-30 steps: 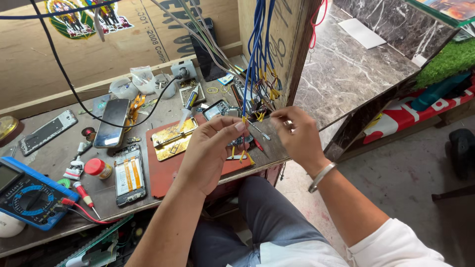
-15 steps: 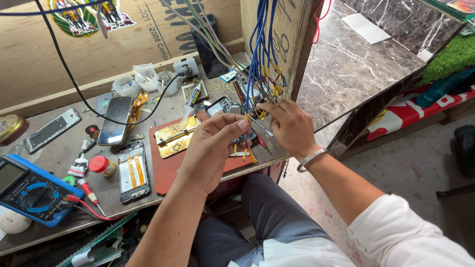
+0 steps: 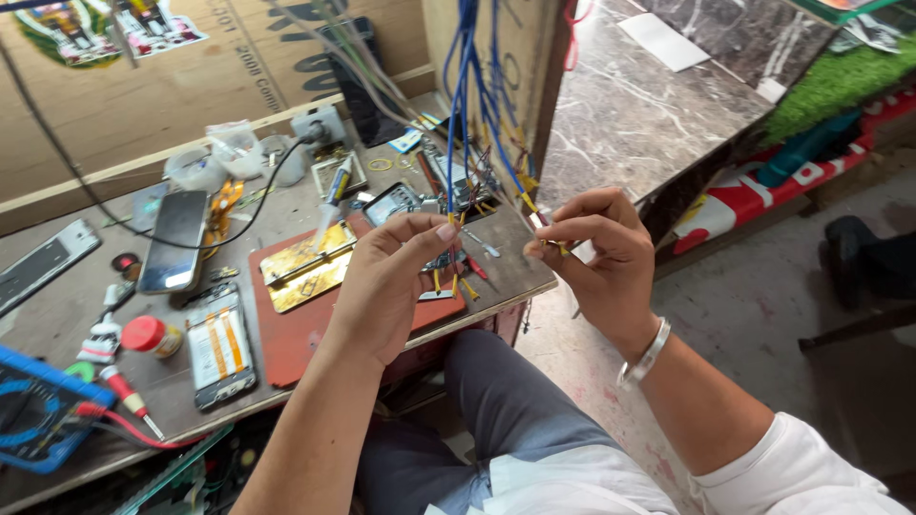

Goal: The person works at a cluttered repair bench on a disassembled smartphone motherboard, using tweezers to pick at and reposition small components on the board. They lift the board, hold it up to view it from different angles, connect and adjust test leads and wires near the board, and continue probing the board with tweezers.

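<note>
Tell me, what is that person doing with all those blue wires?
A person sits at a cluttered workbench and picks through a bunch of blue wires hanging down over it. The left hand pinches one yellow-tipped wire end between thumb and fingers. The right hand pinches another wire end beside it. Below the hands lies a red mat with a gold-coloured phone part on it. Opened phones and a blue meter lie further left.

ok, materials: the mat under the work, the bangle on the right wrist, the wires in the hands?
Red mat: looks like matte rubber or silicone, flat, dull. Bangle: likely polished metal, silvery with a bright glint. Blue wires: plastic-sheathed, glossy, hanging limp; yellow-sleeved tips pinched by left hand and right hand.
</note>
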